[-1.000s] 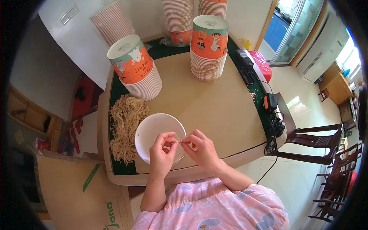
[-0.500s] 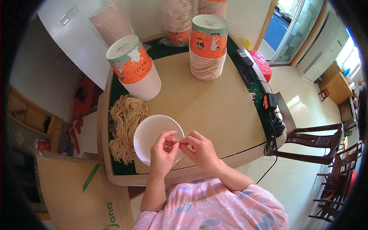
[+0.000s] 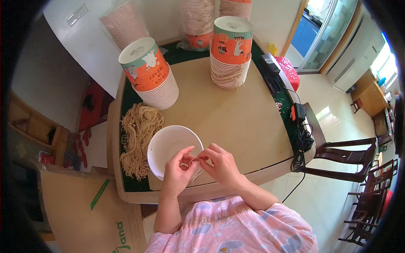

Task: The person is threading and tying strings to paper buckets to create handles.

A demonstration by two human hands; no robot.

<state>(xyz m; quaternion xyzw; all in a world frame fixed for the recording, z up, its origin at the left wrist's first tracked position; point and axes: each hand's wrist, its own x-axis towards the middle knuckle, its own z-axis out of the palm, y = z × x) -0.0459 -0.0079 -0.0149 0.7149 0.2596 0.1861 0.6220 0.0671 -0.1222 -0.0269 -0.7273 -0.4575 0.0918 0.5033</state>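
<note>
A white paper bucket [image 3: 164, 143] stands mouth up at the table's near edge, tilted a little in view. Over its right rim my left hand [image 3: 179, 168] pinches a thin beige cord [image 3: 197, 173], thumb against fingers. Close beside it, my right hand [image 3: 221, 165] pinches the same cord, the fingertips of both hands nearly meeting. A small loop of cord shows between them, and loose strands hang below. To the left of the bucket lies a heap of beige cords [image 3: 141, 137].
Nested orange-and-green printed buckets stand upside down as a left stack [image 3: 162, 90] and a right stack [image 3: 231, 69]; wrapped stacks [image 3: 124, 27] stand behind. Black cables and adapters [image 3: 300, 135] line the right edge. A cardboard box [image 3: 84, 211] sits at lower left, a dark wooden chair [image 3: 344, 156] at right.
My left fingers have opened slightly and shifted around the cord, and a small loop now shows between the hands. My right hand has hardly moved.
</note>
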